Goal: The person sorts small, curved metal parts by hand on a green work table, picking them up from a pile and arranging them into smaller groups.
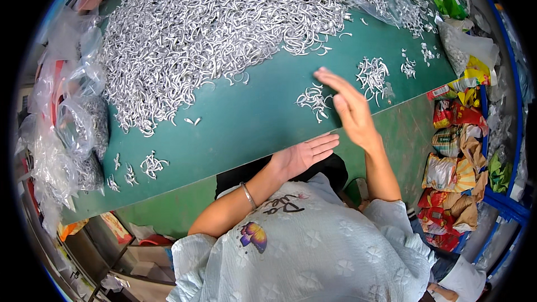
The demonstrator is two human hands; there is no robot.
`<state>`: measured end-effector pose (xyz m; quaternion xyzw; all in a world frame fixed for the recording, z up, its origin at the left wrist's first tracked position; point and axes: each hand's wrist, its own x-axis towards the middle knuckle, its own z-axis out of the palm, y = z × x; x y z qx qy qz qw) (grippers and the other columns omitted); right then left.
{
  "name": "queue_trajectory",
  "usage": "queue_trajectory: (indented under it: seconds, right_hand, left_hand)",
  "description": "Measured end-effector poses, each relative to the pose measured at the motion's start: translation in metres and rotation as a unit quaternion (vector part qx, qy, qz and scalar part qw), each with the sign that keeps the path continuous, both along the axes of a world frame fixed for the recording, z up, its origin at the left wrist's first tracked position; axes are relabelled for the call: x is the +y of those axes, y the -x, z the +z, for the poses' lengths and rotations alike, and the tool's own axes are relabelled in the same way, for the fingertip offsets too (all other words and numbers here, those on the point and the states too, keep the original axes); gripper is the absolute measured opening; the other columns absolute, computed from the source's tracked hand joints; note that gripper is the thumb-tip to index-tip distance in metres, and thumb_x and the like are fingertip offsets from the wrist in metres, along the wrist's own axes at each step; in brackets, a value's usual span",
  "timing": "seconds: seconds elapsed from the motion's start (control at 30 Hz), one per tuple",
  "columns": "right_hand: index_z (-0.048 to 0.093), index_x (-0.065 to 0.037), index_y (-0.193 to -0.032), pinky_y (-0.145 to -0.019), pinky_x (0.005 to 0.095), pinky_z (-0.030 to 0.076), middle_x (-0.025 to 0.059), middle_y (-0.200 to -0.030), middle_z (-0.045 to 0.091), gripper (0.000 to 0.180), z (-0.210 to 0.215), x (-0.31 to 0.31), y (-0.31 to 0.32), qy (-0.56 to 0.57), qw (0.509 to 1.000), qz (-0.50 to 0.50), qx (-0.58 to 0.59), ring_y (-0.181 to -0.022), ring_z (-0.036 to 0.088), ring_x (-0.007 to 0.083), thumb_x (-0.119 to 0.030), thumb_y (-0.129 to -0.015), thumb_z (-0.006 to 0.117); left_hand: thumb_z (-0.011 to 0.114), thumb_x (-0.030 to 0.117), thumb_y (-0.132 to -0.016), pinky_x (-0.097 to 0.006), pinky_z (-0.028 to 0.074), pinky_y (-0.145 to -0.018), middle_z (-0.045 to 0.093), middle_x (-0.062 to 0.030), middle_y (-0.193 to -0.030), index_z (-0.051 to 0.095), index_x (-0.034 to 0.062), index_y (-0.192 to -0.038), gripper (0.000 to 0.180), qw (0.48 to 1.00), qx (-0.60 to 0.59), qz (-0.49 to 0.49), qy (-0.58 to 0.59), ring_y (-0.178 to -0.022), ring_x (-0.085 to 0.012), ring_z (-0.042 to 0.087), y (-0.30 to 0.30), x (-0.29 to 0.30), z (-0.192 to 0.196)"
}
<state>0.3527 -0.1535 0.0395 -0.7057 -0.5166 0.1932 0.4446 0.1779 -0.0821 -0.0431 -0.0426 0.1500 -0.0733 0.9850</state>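
While our right hand (349, 109) hovers flat, fingers spread and empty, over a small clump of metal clips (314, 100) near the bench (251, 117) front edge, our left hand (302, 155) waits palm-up, empty. Clips look light, stiff, slippery; we'd sweep, not pinch.

Illumination is bright, even and diffuse across the flat green table top (251, 117). The large heap of small silver metal hooks (207, 28) on its far side shows glints, with detail crisp. Shadows on the table are faint. Beyond the table's edges, fisheye distortion bends lines and the rim falls black.
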Motion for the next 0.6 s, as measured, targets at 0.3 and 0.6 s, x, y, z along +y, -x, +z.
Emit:
queue_trajectory:
  seconds: [0.3, 0.6]
  right_hand:
    - [0.069, -0.004, -0.1, -0.093, 0.0385, 0.041, 0.0088, -0.107, 0.064, 0.017, -0.004, 0.011, -0.007, 0.041, 0.979, -0.058, -0.191, -0.108, 0.057, 0.0268, -0.006, -0.084, 0.067]
    - [0.07, -0.007, -0.089, -0.085, 0.0328, 0.034, 0.0015, -0.098, 0.062, 0.009, -0.001, 0.011, -0.016, 0.036, 0.977, -0.055, -0.201, -0.096, 0.053, 0.0205, -0.008, -0.08, 0.071]
  left_hand:
    - [0.036, 0.045, -0.101, -0.048, 0.029, -0.116, 0.028, -0.0333, -0.15, 0.025, -0.0137, -0.143, 0.073, 1.0, 0.009, -0.001, -0.002, -0.14, -0.0407, 0.033, -0.002, -0.001, 0.002]
    - [0.036, 0.045, -0.101, -0.048, 0.032, -0.115, 0.031, -0.0333, -0.148, 0.026, -0.0132, -0.143, 0.072, 1.0, 0.015, -0.002, -0.018, -0.138, -0.0407, 0.036, -0.003, -0.001, 0.001]
